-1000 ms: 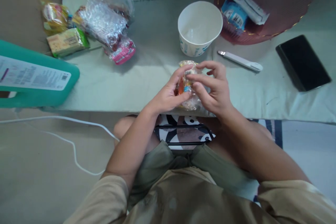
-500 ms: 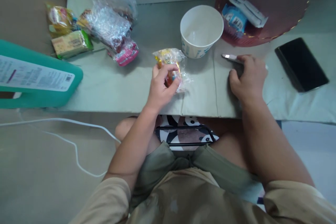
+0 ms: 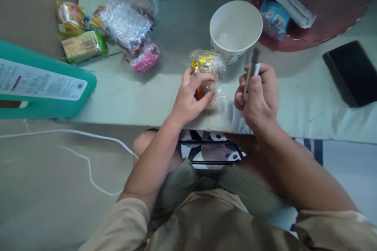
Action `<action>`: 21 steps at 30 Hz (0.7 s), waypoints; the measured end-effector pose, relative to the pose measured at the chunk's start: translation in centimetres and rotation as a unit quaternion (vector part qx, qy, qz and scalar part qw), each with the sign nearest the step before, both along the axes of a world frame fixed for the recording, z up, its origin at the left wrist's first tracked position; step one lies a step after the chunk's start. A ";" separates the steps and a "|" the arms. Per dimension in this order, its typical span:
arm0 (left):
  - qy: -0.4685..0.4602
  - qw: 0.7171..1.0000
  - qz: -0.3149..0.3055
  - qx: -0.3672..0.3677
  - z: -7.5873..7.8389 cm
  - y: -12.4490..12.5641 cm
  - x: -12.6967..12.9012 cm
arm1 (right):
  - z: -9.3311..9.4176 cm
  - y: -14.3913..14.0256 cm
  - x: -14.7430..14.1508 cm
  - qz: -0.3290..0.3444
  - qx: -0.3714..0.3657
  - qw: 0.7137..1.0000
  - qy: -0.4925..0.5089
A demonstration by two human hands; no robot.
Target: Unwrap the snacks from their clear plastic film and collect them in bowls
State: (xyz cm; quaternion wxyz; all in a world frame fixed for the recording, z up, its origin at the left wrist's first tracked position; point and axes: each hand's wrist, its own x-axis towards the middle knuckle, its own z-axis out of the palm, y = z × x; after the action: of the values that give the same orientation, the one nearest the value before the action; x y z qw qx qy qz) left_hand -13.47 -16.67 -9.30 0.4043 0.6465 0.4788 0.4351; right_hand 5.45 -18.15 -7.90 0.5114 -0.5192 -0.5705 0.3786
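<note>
One crinkly clear snack packet (image 3: 207, 71), yellow and orange inside, upright.

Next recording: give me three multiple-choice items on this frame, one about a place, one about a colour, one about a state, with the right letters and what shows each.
1. Where does the white paper cup stand?
A. on the floor by the white cable
B. on the pale green table, just beyond the clear plastic snack packet
C. inside the dark red basket

2. What colour is the large plastic container at the left edge?
A. teal
B. orange
C. black

3. What is the right hand doing?
A. lying flat and empty
B. resting on the black phone
C. gripping a slim white and grey tool

Answers: 1 B, the cup sits on the table behind the packet in the left hand. 2 A, its body is teal under a white label. 3 C, fingers close round the tool.
</note>
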 end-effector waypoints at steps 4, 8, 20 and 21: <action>-0.091 0.991 -0.074 -0.060 -1.2 -0.5 1.0 | 0.0 1.8 1.1 0.034 0.040 0.997 -0.060; -0.132 0.984 -0.069 -0.101 -1.1 -0.5 1.7 | 0.4 1.7 1.2 0.117 0.004 0.992 -0.036; -0.017 0.999 0.023 -0.027 0.1 0.7 0.9 | 1.8 1.0 0.5 0.009 -0.223 0.958 0.179; -0.007 0.999 0.028 -0.017 0.2 0.7 0.8 | 2.1 0.8 0.3 0.018 -0.253 0.947 0.195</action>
State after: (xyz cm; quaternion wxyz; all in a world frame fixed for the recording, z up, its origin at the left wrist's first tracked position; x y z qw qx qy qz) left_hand -12.65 -15.97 -9.10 0.4067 0.6227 0.5011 0.4424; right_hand 5.72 -17.34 -5.83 0.4581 -0.5369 -0.3544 0.6134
